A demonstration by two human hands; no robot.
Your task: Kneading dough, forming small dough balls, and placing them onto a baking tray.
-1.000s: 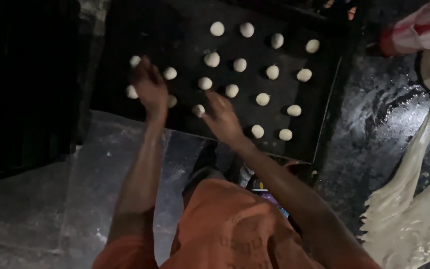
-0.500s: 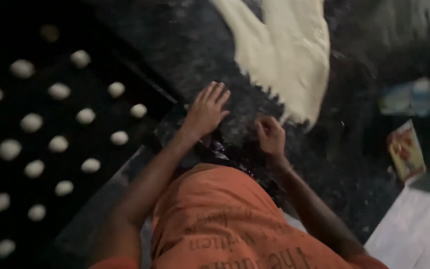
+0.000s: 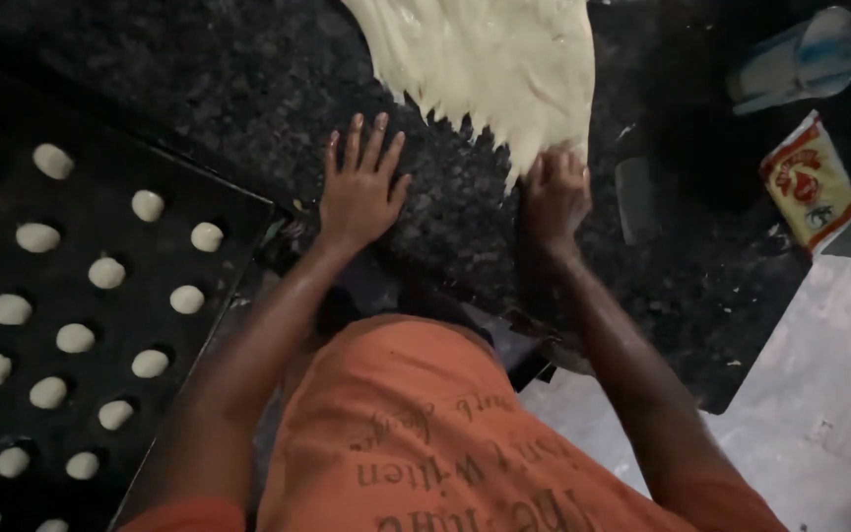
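Dough sheet (image 3: 490,59) lies on the counter (image 3: 199,89), tray (image 3: 238,197) of dough balls (image 3: 107,272) to its left, packet (image 3: 808,183) right.

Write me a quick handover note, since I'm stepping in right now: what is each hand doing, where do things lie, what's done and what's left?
Left hand: open, flat on the dark stone counter, holding nothing.
Right hand: fingers curled at the torn lower edge of the dough sheet; whether it grips a piece is unclear.
Dark tray at the left holds rows of small dough balls.
A printed packet and a cup lie at the right.
Done: many balls set out. Left: most of the dough sheet is unportioned.
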